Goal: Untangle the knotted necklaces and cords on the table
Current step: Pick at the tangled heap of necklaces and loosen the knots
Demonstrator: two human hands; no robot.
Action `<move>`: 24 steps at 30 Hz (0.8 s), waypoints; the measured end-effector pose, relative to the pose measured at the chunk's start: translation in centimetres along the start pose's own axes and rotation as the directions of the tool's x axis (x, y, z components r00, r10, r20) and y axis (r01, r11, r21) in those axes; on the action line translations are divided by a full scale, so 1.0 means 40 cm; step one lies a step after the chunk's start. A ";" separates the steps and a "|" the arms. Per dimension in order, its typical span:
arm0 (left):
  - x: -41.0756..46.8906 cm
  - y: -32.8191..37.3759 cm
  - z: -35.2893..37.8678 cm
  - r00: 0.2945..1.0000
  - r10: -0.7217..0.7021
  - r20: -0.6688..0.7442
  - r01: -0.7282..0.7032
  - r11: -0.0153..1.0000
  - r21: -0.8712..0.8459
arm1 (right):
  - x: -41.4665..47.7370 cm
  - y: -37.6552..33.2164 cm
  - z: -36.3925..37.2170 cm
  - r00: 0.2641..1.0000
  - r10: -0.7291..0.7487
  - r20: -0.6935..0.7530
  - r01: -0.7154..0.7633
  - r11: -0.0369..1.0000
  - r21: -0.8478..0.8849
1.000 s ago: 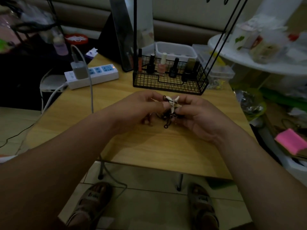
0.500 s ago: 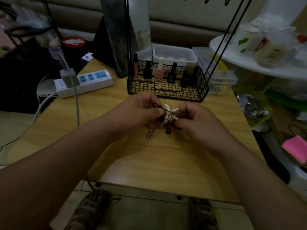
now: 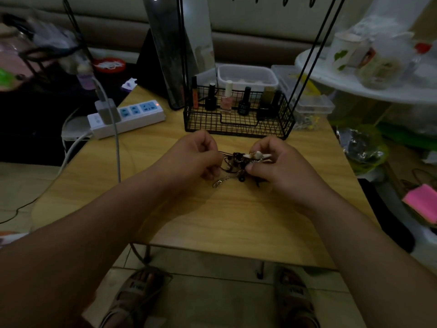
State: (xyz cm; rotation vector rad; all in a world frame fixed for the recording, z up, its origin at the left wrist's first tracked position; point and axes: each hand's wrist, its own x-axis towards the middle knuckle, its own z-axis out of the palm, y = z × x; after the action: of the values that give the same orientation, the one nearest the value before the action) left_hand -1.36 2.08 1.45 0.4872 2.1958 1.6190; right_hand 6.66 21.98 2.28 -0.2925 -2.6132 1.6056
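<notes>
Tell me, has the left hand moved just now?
Yes: against the wire basket, the left hand has pulled slightly left, away from the right hand.

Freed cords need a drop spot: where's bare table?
Bare: table between the forearms down to the near edge, and right of the right hand. Crowded: back edge (power strip, wire basket) and centre, where left hand also holds the tangle.

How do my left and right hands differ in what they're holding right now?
The left hand pinches just a thin dark cord; the right hand grips the tangle at its pale shell pieces. The left hand sits off from the tangle; the right hand is against it. Both are curled, over the table.
</notes>
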 end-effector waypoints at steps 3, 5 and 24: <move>-0.004 -0.007 -0.006 0.998 0.046 0.042 -0.048 0.997 0.059 | 0.000 0.003 0.003 1.000 -0.003 0.014 0.002 0.998 0.057; -0.002 -0.009 -0.006 0.995 0.076 0.060 -0.084 0.985 0.153 | 0.004 0.003 0.004 1.000 0.000 0.015 -0.002 0.992 0.124; 0.030 0.002 0.018 0.989 0.108 0.101 -0.122 0.981 0.150 | 0.037 0.016 0.005 0.991 0.110 0.077 -0.133 0.889 0.438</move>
State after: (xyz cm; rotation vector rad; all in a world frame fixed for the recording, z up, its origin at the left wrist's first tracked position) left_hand -2.06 3.27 1.21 0.7314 2.2724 1.4544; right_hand 5.25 22.35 1.54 -0.3935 -2.2041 2.2120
